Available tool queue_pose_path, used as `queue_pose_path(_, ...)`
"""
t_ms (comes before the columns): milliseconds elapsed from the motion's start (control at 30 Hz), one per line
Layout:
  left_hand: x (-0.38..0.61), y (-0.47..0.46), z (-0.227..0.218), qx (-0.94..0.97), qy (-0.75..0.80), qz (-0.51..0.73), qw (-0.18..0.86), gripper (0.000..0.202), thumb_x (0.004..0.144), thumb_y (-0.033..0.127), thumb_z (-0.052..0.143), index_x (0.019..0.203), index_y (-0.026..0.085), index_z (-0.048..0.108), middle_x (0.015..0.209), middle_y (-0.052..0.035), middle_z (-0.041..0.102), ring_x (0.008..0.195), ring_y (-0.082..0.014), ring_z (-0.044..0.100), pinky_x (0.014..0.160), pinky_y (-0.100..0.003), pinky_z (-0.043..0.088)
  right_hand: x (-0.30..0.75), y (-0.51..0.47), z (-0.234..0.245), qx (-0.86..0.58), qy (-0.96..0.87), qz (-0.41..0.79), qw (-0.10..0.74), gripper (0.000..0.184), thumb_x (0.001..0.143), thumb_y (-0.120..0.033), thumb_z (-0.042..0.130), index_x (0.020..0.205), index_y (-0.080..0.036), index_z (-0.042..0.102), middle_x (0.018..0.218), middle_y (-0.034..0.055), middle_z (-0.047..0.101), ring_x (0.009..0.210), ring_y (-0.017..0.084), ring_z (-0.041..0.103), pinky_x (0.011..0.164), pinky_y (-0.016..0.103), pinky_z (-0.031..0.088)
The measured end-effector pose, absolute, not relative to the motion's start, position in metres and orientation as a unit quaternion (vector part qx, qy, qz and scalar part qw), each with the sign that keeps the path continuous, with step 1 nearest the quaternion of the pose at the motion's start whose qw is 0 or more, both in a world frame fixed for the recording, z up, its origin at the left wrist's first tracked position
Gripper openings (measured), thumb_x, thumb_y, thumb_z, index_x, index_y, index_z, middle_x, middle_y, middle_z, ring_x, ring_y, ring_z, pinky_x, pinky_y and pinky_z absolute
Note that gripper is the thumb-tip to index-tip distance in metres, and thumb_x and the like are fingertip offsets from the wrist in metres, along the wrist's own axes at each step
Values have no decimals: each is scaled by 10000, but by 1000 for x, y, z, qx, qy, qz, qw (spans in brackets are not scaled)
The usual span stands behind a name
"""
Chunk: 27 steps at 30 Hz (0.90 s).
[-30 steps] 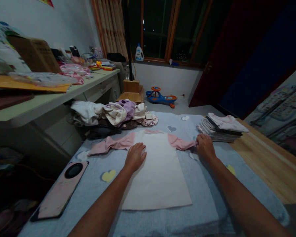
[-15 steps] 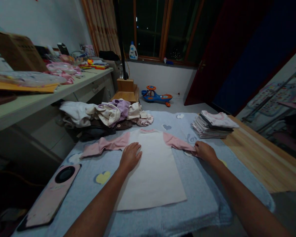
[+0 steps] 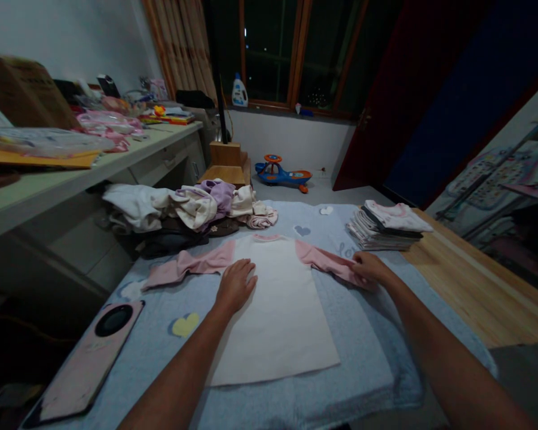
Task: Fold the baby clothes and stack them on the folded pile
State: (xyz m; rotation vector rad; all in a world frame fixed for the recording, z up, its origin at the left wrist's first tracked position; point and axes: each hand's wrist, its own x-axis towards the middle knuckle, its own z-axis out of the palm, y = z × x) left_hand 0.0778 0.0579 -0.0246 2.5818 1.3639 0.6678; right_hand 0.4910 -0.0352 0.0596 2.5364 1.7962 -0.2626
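Observation:
A white long-sleeved shirt (image 3: 278,316) with pink sleeves and a pink collar lies spread flat on a blue blanket (image 3: 363,382), its collar pointing away from me. My left hand (image 3: 237,285) rests on the shirt's left side near the armpit, fingers stretched out flat. With my right hand (image 3: 368,269) I pinch the right pink sleeve (image 3: 327,261) near its cuff, and that end is lifted slightly. The left pink sleeve (image 3: 183,267) lies stretched outward, somewhat wrinkled.
A heap of crumpled clothes (image 3: 192,209) sits at the back left, and a stack of folded clothes (image 3: 388,226) at the back right. A pink phone (image 3: 87,364) lies at the left edge. Beyond are a cluttered desk (image 3: 161,134) and a ride-on toy (image 3: 282,173).
The right sleeve's end has been raised and opened out a little by my right hand. My left hand stays on the shirt. The view has shifted slightly.

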Motion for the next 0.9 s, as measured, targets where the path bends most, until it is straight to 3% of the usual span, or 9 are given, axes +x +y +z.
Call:
queue_pose_path(133, 77, 57, -25, 858, 453, 228, 77, 338, 897, 278, 550, 1208, 174, 630, 1347, -119, 603, 1281, -271, 519, 1096, -457, 390, 501, -38, 72, 844, 534, -28, -38, 176, 855, -240, 519, 868, -158, 674, 836, 68, 699, 749, 181, 609, 600, 249, 339)
queue_pose_path(233, 77, 57, -24, 858, 453, 229, 79, 332, 898, 275, 553, 1205, 178, 630, 1350, -116, 602, 1279, -272, 520, 1092, -464, 393, 499, -45, 71, 863, 489, 108, -58, 209, 905, -313, 512, 941, -168, 658, 918, 118, 682, 840, 239, 594, 660, 293, 344)
queue_pose_path(367, 78, 57, -23, 856, 456, 229, 82, 323, 891, 268, 561, 1195, 187, 633, 1344, -114, 607, 1276, -275, 524, 1087, -471, 395, 476, -43, 56, 828, 477, 280, -94, 215, 901, -235, 513, 1051, -141, 633, 1076, 173, 632, 1018, 309, 526, 807, 367, 352)
queue_pose_path(433, 78, 57, -22, 857, 454, 232, 82, 323, 888, 266, 565, 1192, 182, 635, 1337, -117, 611, 1270, -276, 528, 1083, -471, 398, 456, -33, 44, 796, 535, 253, -129, 194, 903, -195, 498, 1030, -153, 638, 1065, 149, 635, 1012, 288, 521, 856, 367, 351)
queue_pose_path(600, 78, 57, -24, 855, 452, 239, 82, 324, 887, 266, 564, 1189, 177, 640, 1334, -122, 612, 1265, -278, 531, 1079, -466, 403, 404, 0, 14, 726, 677, 14, -120, 275, 961, -155, 388, 945, -164, 662, 1016, 91, 668, 974, 189, 567, 874, 258, 369)
queue_pose_path(733, 77, 57, -25, 854, 449, 250, 84, 318, 888, 273, 559, 1183, 191, 645, 1338, -116, 612, 1272, -276, 530, 1086, -468, 400, 401, 12, 4, 756, 648, -10, -90, 265, 932, -137, 426, 884, -166, 686, 958, 83, 680, 933, 174, 591, 823, 239, 374)
queue_pose_path(900, 77, 57, -25, 851, 448, 258, 88, 317, 875, 264, 568, 1174, 192, 648, 1323, -116, 621, 1261, -280, 539, 1079, -479, 408, 427, 21, 10, 815, 578, 0, -40, 284, 897, -88, 433, 1017, -134, 687, 1033, 140, 669, 972, 199, 612, 803, 258, 380)
